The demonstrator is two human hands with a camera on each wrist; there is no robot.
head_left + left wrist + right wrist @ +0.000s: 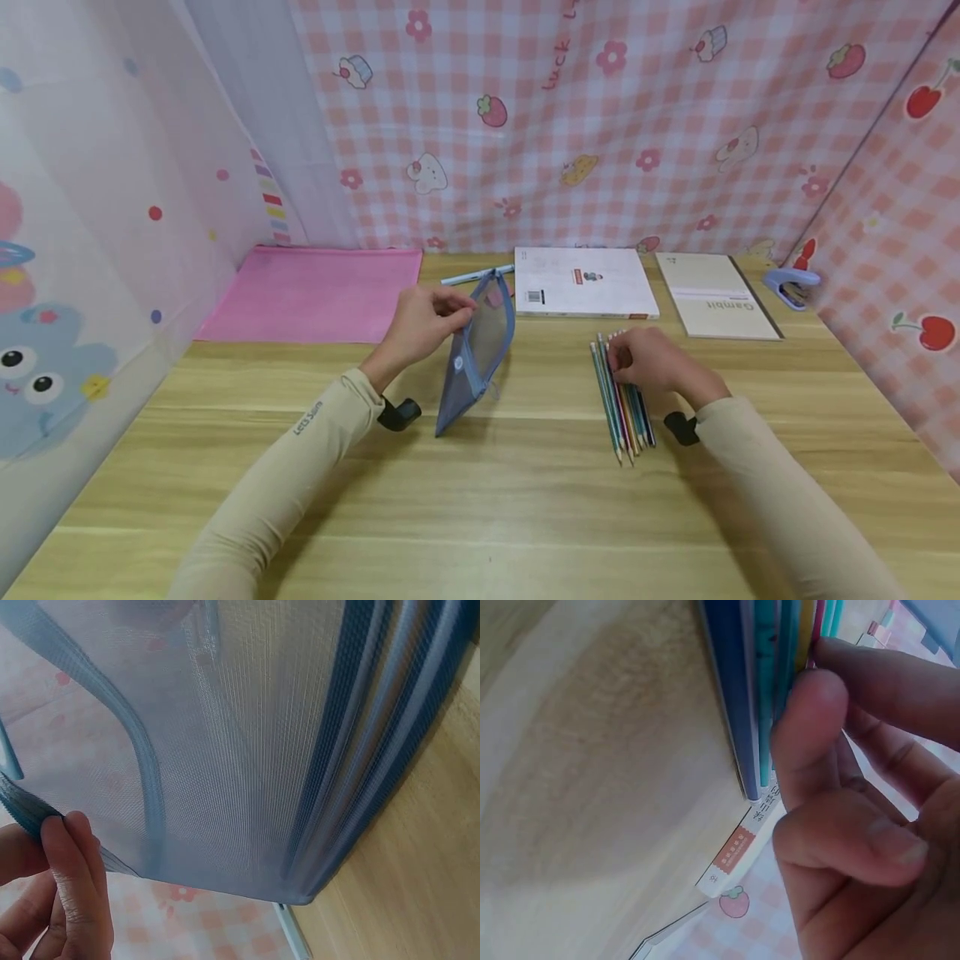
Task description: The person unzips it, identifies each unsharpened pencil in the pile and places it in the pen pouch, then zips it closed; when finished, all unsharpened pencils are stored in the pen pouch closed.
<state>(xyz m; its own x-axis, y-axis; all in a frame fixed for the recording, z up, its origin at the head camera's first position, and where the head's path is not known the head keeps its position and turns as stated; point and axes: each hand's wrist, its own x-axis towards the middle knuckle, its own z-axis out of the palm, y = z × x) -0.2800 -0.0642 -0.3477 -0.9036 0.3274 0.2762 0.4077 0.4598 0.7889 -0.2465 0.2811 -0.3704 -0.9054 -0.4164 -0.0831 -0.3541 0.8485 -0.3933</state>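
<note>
My left hand (422,327) pinches the zippered edge of a blue mesh zip pouch (455,385), which stands on its side with its mouth gaping. In the left wrist view the thumb and fingers (71,877) grip that edge, and the see-through mesh (225,772) fills much of the picture. To the right, a row of coloured pencils (609,408) lies side by side on the table, sharpened tips towards me. My right hand (654,358) bends over their far ends. Close up, its fingertips (817,686) pinch a pink pencil (819,621) beside blue and teal ones.
Behind the pouch are a light blue pen (457,278) and a white book (555,275). A pink folder (322,292) lies at the back left. A beige notebook (712,304) and a lilac stapler-like object (787,282) lie back right, near the patterned curtain (525,167).
</note>
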